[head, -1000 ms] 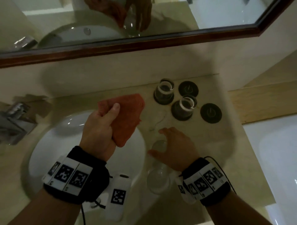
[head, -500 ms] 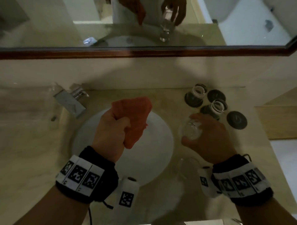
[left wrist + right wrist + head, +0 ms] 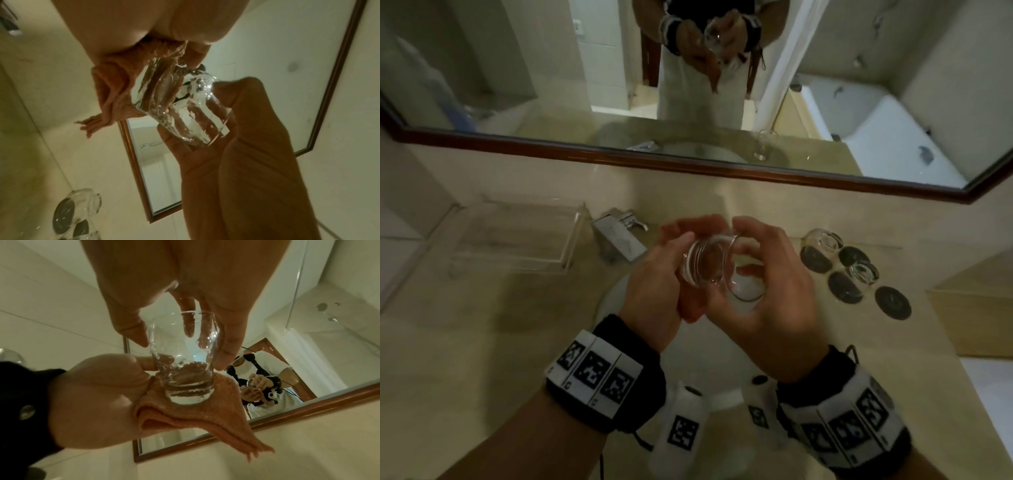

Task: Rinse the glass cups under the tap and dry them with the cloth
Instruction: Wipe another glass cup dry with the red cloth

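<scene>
Both hands meet over the sink (image 3: 616, 298). My right hand (image 3: 767, 277) grips a clear, wet glass cup (image 3: 705, 262) by its rim end, fingers curled round the wall. The cup (image 3: 183, 363) lies tilted, its base towards my left hand (image 3: 661, 274). That left hand (image 3: 92, 394) holds an orange cloth (image 3: 197, 412) bunched in the palm and presses it against the cup's base. The cloth (image 3: 115, 91) is hidden by the left hand in the head view. Droplets cling to the cup (image 3: 185, 112).
Two more glass cups (image 3: 822, 241) (image 3: 863, 274) stand on dark round coasters (image 3: 892, 303) at the counter's back right. The chrome tap (image 3: 619, 240) is behind the sink on the left, beside a clear tray (image 3: 517, 236). A wood-framed mirror (image 3: 722, 168) runs above.
My right hand picked a glass cup up from the counter and carried it left to the cloth. My left hand turned the cloth under the cup's base. The head view tilted up.
</scene>
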